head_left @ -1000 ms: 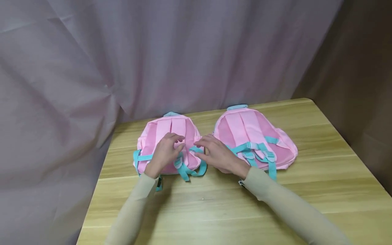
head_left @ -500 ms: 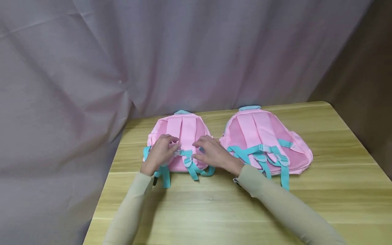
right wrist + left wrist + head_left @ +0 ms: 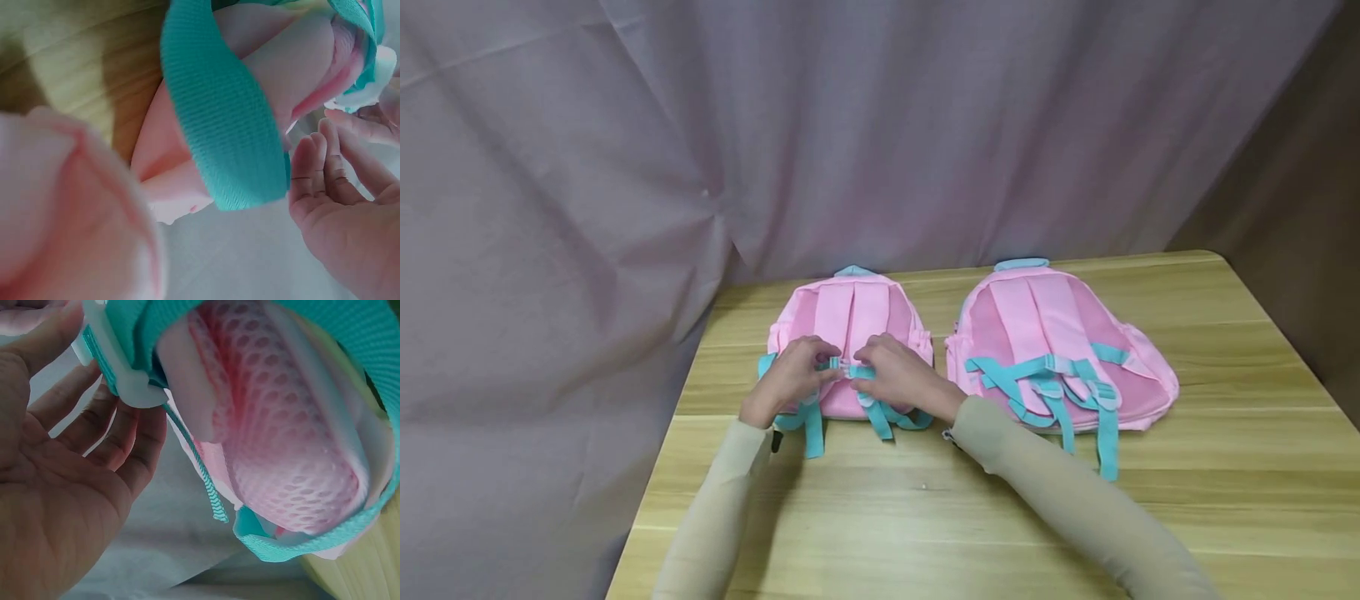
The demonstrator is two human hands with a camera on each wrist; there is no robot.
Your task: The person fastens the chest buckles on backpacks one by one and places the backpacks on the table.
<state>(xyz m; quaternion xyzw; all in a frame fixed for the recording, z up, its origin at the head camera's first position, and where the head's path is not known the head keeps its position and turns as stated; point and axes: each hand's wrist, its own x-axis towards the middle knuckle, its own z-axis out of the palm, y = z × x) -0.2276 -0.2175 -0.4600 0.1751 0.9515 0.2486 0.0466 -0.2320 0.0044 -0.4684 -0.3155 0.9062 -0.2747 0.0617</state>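
Observation:
Two pink backpacks lie on the table with their padded backs up and teal webbing straps showing. At the left backpack (image 3: 831,310), both hands meet over the middle of its shoulder straps. There, a pale buckle (image 3: 845,369) on a teal cross strap sits between the fingertips. My left hand (image 3: 792,372) pinches the left end; my right hand (image 3: 897,373) pinches the other end. In the left wrist view, a white plastic slider (image 3: 139,389) lies against the fingers. A loop of teal strap (image 3: 228,125) hangs before the right hand in the right wrist view.
The right backpack (image 3: 1015,312) lies beside the first, its cross strap (image 3: 1030,367) running over the shoulder straps. Loose teal strap ends (image 3: 1107,446) hang toward the front of the wooden table (image 3: 880,517). A grey curtain (image 3: 865,133) stands behind.
My hands have closed in on each other over the left backpack, with the buckle now between them. The view has shifted, so both backpacks appear further right.

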